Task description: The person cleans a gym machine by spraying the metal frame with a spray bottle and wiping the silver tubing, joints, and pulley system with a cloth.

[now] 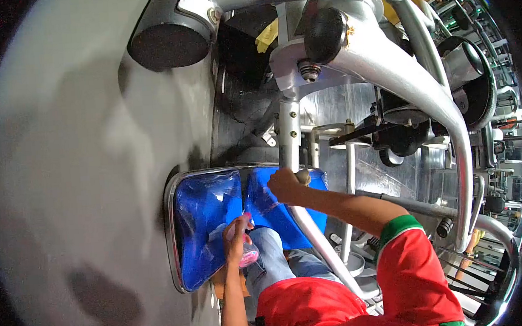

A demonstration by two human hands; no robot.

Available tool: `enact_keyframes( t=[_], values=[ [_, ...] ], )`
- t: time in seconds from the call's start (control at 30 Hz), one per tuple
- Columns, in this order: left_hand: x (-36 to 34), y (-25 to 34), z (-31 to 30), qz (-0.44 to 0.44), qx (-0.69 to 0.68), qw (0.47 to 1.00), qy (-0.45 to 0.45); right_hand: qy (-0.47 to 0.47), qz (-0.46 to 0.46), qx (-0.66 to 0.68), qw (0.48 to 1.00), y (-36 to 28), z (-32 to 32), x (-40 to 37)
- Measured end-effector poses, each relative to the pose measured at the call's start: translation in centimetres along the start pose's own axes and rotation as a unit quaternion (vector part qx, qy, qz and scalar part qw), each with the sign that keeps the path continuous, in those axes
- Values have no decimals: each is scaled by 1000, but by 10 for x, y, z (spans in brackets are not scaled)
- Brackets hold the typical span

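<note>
My left hand is wrapped round a spray bottle with a pink trigger and a pink label, low in the middle of the view, over my legs. My right hand is closed beside the silver upright tube of a gym machine, close to a rounded knob; what its fingers hold, if anything, is hidden. Below and around both hands are two blue padded panels in a metal frame, with shiny streaks on them.
A thick silver machine arm curves over the right side. A black-ended round part juts out at the top. The grey wall fills the left. A yellow cloth-like item lies near the top. More gym equipment stands at the far right.
</note>
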State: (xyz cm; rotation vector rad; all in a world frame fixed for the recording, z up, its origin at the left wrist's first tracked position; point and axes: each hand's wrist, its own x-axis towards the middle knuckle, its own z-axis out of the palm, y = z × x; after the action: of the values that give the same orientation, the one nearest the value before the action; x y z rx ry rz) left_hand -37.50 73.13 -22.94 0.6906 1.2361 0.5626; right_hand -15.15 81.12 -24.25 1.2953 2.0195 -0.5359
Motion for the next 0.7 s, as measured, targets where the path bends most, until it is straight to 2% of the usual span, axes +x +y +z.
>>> enact_keyframes(
  t=[0.1,0.17,0.23,0.33,0.4,0.43,0.5,0.57,0.63,0.67,0.7],
  values=[
    [1,6,5,-3,1,1000,-5,146,63,-51,986,39,2,21],
    [0,8,10,-7,5,1000,-6,269,99,-85,954,66,-13,16],
    [1,11,14,-8,6,1000,0,167,157,98,968,88,-27,14],
    [7,3,17,11,9,1000,-10,192,136,127,964,77,-8,-22],
    [9,5,21,9,13,1000,-9,218,88,174,956,57,5,-51],
    [10,6,24,5,19,1000,-7,227,20,182,957,52,20,-59],
    [12,10,29,3,30,999,-13,255,-6,210,944,45,38,-73],
    [12,14,34,1,42,999,-19,243,10,204,948,59,36,-73],
    [10,18,39,10,21,1000,-8,221,143,217,940,73,33,-63],
    [11,16,41,11,26,1000,-10,350,154,245,891,79,30,-60],
    [12,14,43,52,49,997,-11,352,157,247,889,78,27,-63]
  ],
)
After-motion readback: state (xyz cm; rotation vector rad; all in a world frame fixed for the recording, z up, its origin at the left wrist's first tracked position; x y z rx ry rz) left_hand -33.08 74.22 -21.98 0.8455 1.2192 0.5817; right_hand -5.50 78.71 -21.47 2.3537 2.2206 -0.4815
